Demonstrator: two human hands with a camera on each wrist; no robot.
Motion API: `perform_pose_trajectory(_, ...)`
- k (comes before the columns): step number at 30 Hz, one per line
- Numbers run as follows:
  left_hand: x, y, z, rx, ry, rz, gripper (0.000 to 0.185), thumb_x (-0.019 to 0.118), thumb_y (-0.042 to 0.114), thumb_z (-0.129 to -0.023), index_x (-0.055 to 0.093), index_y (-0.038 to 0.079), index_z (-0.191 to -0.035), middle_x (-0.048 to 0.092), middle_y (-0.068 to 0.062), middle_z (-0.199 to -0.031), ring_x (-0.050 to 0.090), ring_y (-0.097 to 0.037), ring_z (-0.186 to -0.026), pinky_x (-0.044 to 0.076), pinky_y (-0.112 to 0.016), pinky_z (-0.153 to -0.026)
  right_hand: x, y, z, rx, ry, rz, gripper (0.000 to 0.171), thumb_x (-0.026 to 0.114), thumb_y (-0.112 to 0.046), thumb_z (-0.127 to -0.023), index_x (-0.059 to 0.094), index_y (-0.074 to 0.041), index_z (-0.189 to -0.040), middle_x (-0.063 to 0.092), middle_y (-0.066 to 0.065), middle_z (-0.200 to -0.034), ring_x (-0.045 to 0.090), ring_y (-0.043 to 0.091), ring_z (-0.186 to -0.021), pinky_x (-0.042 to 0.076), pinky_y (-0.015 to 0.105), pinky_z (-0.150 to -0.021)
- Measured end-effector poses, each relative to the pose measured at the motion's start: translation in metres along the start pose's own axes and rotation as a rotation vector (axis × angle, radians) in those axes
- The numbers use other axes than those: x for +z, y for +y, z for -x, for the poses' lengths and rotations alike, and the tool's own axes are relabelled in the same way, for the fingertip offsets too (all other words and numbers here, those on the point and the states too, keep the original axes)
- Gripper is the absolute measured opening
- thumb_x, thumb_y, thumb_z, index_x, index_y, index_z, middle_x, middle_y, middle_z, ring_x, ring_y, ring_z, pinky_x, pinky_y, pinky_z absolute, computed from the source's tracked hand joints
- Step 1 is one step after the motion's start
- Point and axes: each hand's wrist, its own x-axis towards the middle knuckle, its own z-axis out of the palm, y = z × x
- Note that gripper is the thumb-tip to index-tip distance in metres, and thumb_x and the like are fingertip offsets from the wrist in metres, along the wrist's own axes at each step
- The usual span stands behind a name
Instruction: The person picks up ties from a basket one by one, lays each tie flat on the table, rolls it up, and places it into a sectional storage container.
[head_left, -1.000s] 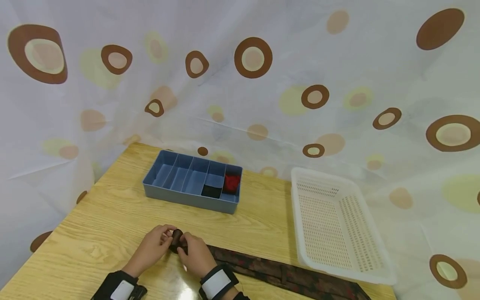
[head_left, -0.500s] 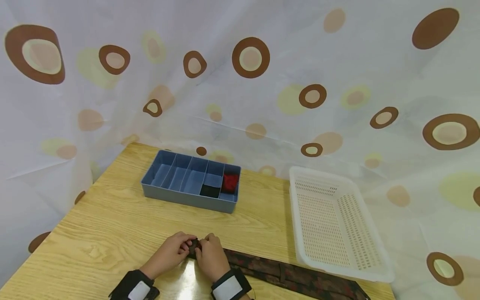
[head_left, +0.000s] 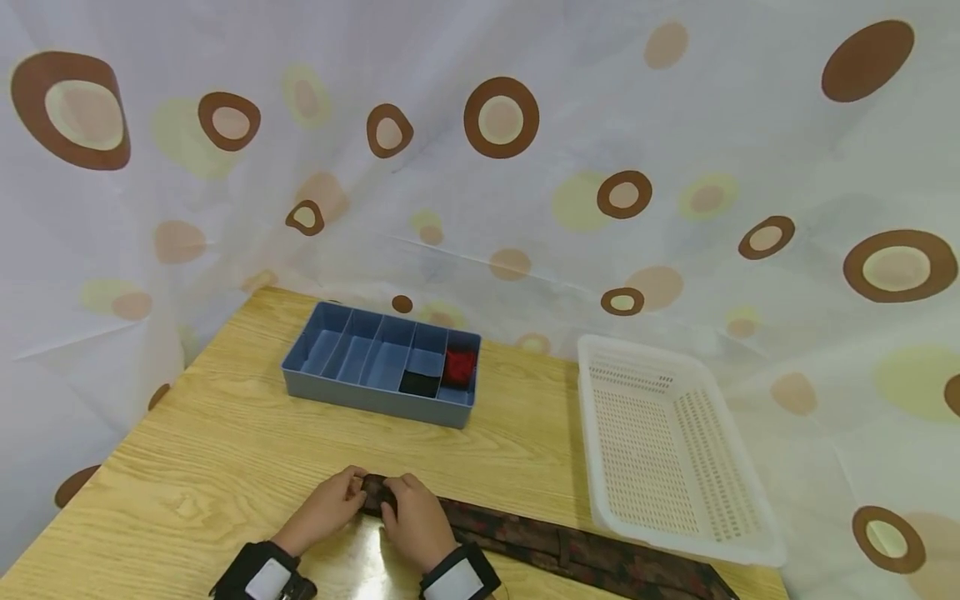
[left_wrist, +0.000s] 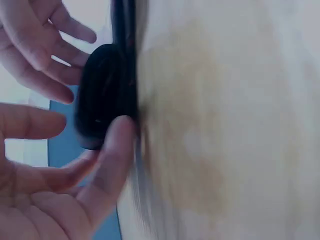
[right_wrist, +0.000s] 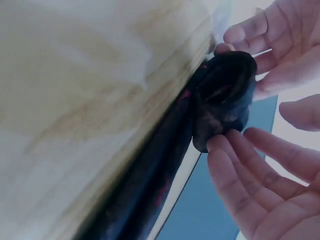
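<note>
A dark necktie (head_left: 540, 533) with a brown and red pattern runs along the front of the table, its left end rolled into a coil. My left hand (head_left: 326, 507) holds the coil's left side; in the left wrist view its thumb (left_wrist: 119, 142) presses the coil (left_wrist: 102, 95) low down. From the other side my right hand (head_left: 420, 521) grips the coil, its fingertips (right_wrist: 220, 147) against the outer layer in the right wrist view. The roll's hollow middle shows there, and the flat length of tie leads away from it along the tabletop.
A blue divided box (head_left: 375, 398) stands beyond the hands, with a folded black cloth (head_left: 420, 383) and a red cloth (head_left: 459, 367) in its right compartments. At the right, a white perforated basket (head_left: 592, 450) sits just behind the tie. Patterned sheeting (head_left: 450, 192) hangs behind the table.
The hands and the coil have moved to the right along the tie, then slightly back left. The coil stood up more a second ago and now looks flatter between the fingers.
</note>
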Motion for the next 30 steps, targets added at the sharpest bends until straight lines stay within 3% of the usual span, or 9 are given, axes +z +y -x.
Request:
perform_pose_trajectory(2,0.0,0.001,0.002,-0.005,-0.016,0.037,0.024,0.053,0.004,-0.09,0.059,-0.002,-0.113,0.062,-0.006,-0.086,0.053,-0.013,-0.07,0.043,-0.025,-0.057,-0.002,0.002,0.002,0.022,-0.017,-0.047,0.028,0.063,-0.014,-0.089,0.063,-0.003,-0.115,0.066,0.007,-0.101,0.065,0.017,-0.087,0.053,0.025,-0.07)
perform_pose_trajectory(6,0.0,0.01,0.007,0.034,0.021,0.066,0.022,0.053,0.002,-0.091,0.062,0.003,-0.111,0.059,-0.002,-0.081,0.051,-0.01,-0.065,0.041,-0.021,-0.055,-0.006,0.008,0.005,0.059,-0.045,-0.177,0.03,0.059,-0.013,-0.091,0.056,0.0,-0.118,0.069,0.01,-0.101,0.067,0.019,-0.089,0.054,0.026,-0.071)
perform_pose_trajectory(9,0.002,0.017,0.009,0.113,0.018,0.08,0.02,0.056,0.001,-0.089,0.062,0.003,-0.109,0.058,-0.001,-0.081,0.053,-0.005,-0.069,0.045,-0.019,-0.057,-0.01,0.014,0.01,0.077,-0.07,-0.29,0.027,0.057,-0.012,-0.092,0.052,0.0,-0.116,0.07,0.015,-0.102,0.069,0.023,-0.09,0.055,0.027,-0.071)
perform_pose_trajectory(13,0.011,0.024,0.01,0.216,-0.047,0.106,0.018,0.058,-0.001,-0.087,0.058,0.002,-0.105,0.057,0.0,-0.082,0.052,0.0,-0.071,0.048,-0.018,-0.061,-0.014,0.022,0.016,0.112,-0.087,-0.365,0.023,0.056,-0.013,-0.093,0.054,0.001,-0.11,0.07,0.016,-0.098,0.068,0.02,-0.083,0.054,0.024,-0.065)
perform_pose_trajectory(16,0.02,0.027,0.009,0.283,-0.101,0.122,0.021,0.058,-0.004,-0.085,0.055,0.001,-0.106,0.056,-0.001,-0.083,0.05,0.002,-0.071,0.047,-0.018,-0.062,-0.017,0.027,0.02,0.151,-0.07,-0.298,0.02,0.057,-0.015,-0.092,0.06,0.002,-0.103,0.064,0.008,-0.09,0.059,0.013,-0.076,0.047,0.022,-0.06)
perform_pose_trajectory(19,0.029,0.028,0.006,0.347,-0.156,0.129,0.027,0.058,-0.008,-0.083,0.052,-0.002,-0.109,0.057,-0.004,-0.085,0.05,0.001,-0.071,0.047,-0.018,-0.062,-0.019,0.031,0.023,0.188,-0.047,-0.174,0.023,0.06,-0.016,-0.09,0.065,0.004,-0.098,0.056,0.006,-0.087,0.052,0.015,-0.077,0.045,0.026,-0.062)
perform_pose_trajectory(23,0.037,0.029,-0.002,0.398,-0.217,0.097,0.031,0.059,-0.009,-0.081,0.05,-0.002,-0.11,0.057,-0.003,-0.085,0.051,0.001,-0.071,0.047,-0.018,-0.062,-0.019,0.033,0.028,0.171,-0.001,-0.039,0.029,0.065,-0.016,-0.087,0.065,0.004,-0.108,0.056,0.01,-0.1,0.055,0.022,-0.088,0.05,0.032,-0.069)
perform_pose_trajectory(27,0.039,0.028,-0.01,0.418,-0.26,0.07,0.032,0.06,-0.007,-0.08,0.049,-0.001,-0.11,0.057,-0.002,-0.082,0.049,0.002,-0.07,0.044,-0.016,-0.061,-0.018,0.035,0.032,0.096,0.03,-0.027,0.038,0.069,-0.01,-0.083,0.058,0.001,-0.118,0.058,0.01,-0.108,0.059,0.021,-0.093,0.052,0.03,-0.072)
perform_pose_trajectory(30,0.036,0.027,-0.012,0.425,-0.283,0.088,0.033,0.059,-0.006,-0.081,0.048,-0.001,-0.113,0.056,-0.004,-0.084,0.047,0.003,-0.071,0.044,-0.016,-0.062,-0.016,0.037,0.033,0.088,0.035,-0.051,0.04,0.07,-0.007,-0.082,0.057,0.0,-0.119,0.062,0.009,-0.106,0.062,0.02,-0.094,0.053,0.031,-0.075)
